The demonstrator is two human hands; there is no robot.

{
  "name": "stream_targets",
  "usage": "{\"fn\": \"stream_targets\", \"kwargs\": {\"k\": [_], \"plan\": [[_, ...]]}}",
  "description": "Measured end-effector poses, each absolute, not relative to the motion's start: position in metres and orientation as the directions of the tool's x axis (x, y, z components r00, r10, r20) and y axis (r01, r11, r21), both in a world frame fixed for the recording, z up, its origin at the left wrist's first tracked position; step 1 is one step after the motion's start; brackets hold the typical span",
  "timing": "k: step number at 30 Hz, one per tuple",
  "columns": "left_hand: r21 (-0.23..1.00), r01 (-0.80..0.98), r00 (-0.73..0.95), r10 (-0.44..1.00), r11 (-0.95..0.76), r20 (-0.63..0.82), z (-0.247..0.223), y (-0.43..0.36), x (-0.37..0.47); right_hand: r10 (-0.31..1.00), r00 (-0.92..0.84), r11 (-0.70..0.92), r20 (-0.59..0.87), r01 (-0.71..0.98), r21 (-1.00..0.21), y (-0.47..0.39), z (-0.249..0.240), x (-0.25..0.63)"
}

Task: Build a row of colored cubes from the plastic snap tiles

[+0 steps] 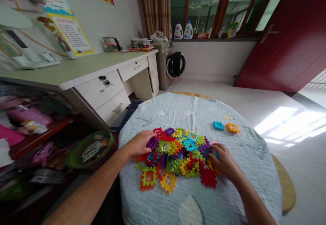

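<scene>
A heap of colourful plastic building blocks [175, 146] with toothed edges lies on the cloth-covered table. My left hand [141, 143] rests at the left side of the heap, thumb and fingers apart, touching a purple block [152, 143]. At the opposite side, my right hand [222, 157] curves loosely around the heap's edge, fingers apart, with a light-blue block partly hidden under it. Near the front lie a yellow window block [168, 182], a green frame block [148, 176] and a red block [208, 178]. Neither hand lifts a block.
Apart from the heap, a blue block [218, 125] and an orange-yellow block [232, 127] sit at the right rear of the table [193, 208]. A green basket [89, 150] stands at left, below a desk [84, 65]. A washing machine [163, 65] is behind.
</scene>
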State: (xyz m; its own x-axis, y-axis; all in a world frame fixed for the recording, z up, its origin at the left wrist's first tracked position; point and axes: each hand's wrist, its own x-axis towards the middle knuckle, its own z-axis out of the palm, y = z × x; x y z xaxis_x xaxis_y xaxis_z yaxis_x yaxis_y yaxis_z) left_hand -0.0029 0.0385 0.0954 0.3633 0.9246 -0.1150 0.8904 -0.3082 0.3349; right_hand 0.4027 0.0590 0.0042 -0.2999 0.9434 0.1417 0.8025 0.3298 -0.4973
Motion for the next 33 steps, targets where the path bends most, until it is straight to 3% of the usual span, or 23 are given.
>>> {"fn": "stream_targets", "kwargs": {"k": [12, 18, 25, 33], "plan": [[0.307, 0.890, 0.394, 0.907, -0.338, -0.145, 0.094, 0.044, -0.003, 0.944, -0.293, 0.330, 0.154, 0.788, -0.520, 0.058, 0.008, 0.401], [0.337, 0.874, 0.377, 0.926, -0.351, -0.015, 0.096, 0.056, -0.001, 0.947, -0.284, 0.322, 0.154, 0.791, -0.520, 0.058, 0.010, 0.401], [0.316, 0.906, 0.282, 0.958, -0.281, 0.044, 0.093, 0.128, 0.043, 0.952, -0.275, 0.305, 0.137, 0.797, -0.521, 0.056, 0.011, 0.399], [0.300, 0.937, 0.187, 0.982, -0.178, -0.002, 0.061, 0.194, 0.100, 0.952, -0.276, 0.305, 0.134, 0.793, -0.528, 0.054, 0.012, 0.398]]}}
